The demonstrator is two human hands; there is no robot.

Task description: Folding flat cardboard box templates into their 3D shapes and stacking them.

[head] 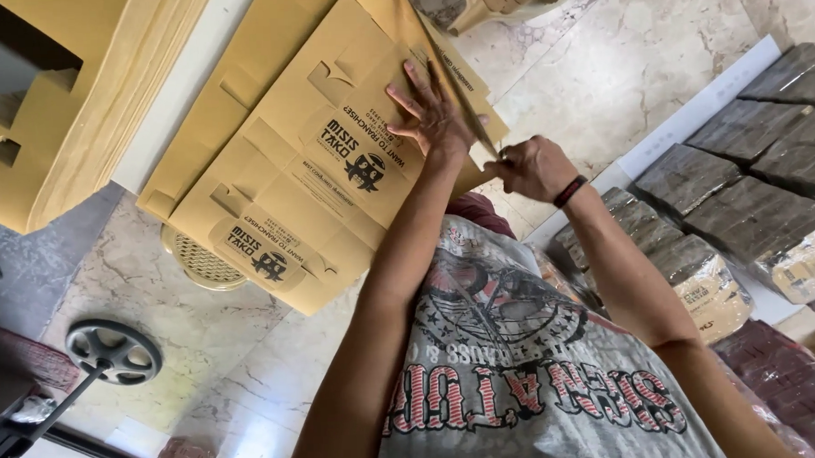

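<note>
Flat brown die-cut box blank [306, 169], atop a stack over marble floor [601, 78]. L hand [432, 115] lies open, fingers spread, pressing blank flat. R hand [534, 168], just beside blank's edge, is clenched on a thin blade/ruler [462, 96] along that edge. Tip: keep blank pinned, tool square w/ the crease.

The flat box blanks [306, 160] are matt tan cardboard with black print, smooth under the left hand [432, 115]. The floor [601, 78] is polished, veined marble with a soft sheen. The bundles [750, 208] beside it sit in glossy clear plastic wrap.
</note>
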